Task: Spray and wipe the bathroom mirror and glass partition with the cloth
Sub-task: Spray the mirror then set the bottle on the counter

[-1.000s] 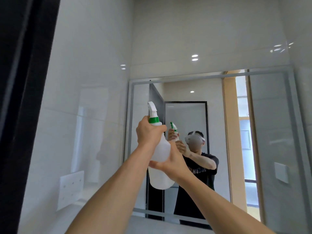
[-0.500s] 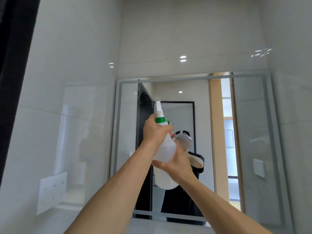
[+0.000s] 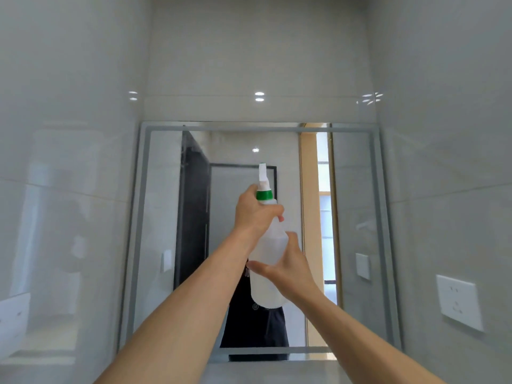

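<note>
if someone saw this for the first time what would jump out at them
First, the white spray bottle with its green collar, raised at centre frame before the mirror. The left hand grips its neck, and the right hand steadies its body from the side. Next, a white wall socket at lower right on the glossy tiles.

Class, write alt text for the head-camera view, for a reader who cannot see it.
Two bare hands hold a white spray bottle with a green collar up in front of a wall-mounted bathroom mirror: the left hand grips its neck by the trigger, the right hand steadies its body. Glossy pale tiles surround the mirror, with a white wall socket at right.
</note>
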Tool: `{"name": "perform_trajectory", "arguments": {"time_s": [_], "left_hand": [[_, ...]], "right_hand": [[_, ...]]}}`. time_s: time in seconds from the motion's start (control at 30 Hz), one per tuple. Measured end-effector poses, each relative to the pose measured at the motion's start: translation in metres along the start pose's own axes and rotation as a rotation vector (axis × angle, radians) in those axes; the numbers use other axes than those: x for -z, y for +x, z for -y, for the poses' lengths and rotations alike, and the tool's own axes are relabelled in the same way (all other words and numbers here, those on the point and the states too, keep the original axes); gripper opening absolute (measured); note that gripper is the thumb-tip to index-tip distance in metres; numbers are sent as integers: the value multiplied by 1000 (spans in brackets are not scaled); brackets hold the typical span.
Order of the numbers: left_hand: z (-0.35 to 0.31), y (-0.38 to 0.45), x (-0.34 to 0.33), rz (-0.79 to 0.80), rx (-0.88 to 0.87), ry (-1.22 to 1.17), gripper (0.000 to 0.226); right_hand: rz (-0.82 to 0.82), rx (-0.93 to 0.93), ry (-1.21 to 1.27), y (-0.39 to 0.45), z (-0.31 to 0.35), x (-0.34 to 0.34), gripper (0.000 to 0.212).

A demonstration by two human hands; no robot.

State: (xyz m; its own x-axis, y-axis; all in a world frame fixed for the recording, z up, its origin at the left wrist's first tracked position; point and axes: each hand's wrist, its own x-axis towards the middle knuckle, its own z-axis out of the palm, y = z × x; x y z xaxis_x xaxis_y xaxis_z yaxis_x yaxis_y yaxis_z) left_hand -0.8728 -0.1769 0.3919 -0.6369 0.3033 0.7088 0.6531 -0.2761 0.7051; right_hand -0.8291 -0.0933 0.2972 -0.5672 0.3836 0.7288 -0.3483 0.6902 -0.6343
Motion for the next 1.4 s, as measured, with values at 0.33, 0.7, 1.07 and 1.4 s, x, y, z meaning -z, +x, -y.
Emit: {"name": "perform_trajectory", "arguments": {"time_s": [0.33,0.7,1.07,1.4], "left_hand": [[5,4,-61,135,22,-81,45],[-7,-8,-123,244,35,-115,46],[-4,-18,-173,395,19,-106,50],[23,-37,-203,335,-61,-114,45]], "right_hand": [[-52,-79,-53,-8,-20,60,75],[-176,-150,-163,-15,-40,112,77],[-245,-241,-189,-36,-53,155,79],[-214,-315,-168,-56,-69,172,72]]}}
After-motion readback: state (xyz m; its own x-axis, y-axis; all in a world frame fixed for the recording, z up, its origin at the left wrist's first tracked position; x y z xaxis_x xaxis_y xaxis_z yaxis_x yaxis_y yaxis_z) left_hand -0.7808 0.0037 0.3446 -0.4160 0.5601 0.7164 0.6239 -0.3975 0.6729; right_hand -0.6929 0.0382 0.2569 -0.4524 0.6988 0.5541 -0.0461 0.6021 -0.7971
